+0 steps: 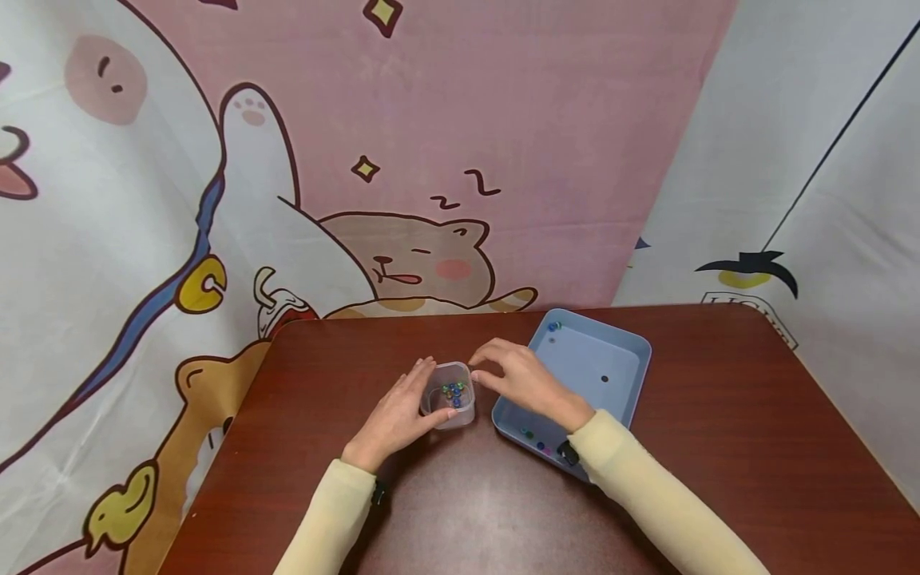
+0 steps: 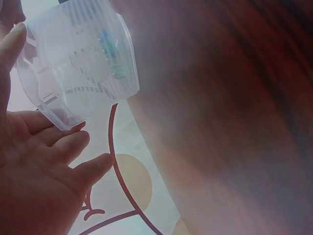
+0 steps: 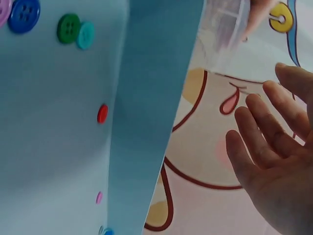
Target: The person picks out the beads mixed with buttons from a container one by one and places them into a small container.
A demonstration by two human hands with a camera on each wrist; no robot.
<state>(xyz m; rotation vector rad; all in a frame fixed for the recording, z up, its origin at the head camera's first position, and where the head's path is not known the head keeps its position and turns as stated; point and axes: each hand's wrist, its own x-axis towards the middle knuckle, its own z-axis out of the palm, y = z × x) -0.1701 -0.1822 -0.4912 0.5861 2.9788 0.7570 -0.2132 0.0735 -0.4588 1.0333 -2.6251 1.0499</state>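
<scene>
A small clear plastic container [image 1: 465, 415] stands on the table with several small coloured buttons [image 1: 454, 391] in it. My left hand [image 1: 394, 417] holds it from the left, thumb at the near rim and fingers along the far left side. In the left wrist view, blue and green show through the wall of the container [image 2: 54, 73]. Just right of the container is my right hand [image 1: 525, 379], fingertips near the rim, reaching across the tray's left edge. The right wrist view shows the right hand [image 3: 274, 147] with loosely extended fingers and nothing between them.
A light blue tray [image 1: 585, 359] lies at an angle right of the container. Inside it are scattered buttons, including a green button [image 3: 68, 28], a red button [image 3: 102, 113] and a dark button [image 1: 604, 379]. A patterned cloth [image 1: 561, 160] hangs behind the brown table [image 1: 733, 447].
</scene>
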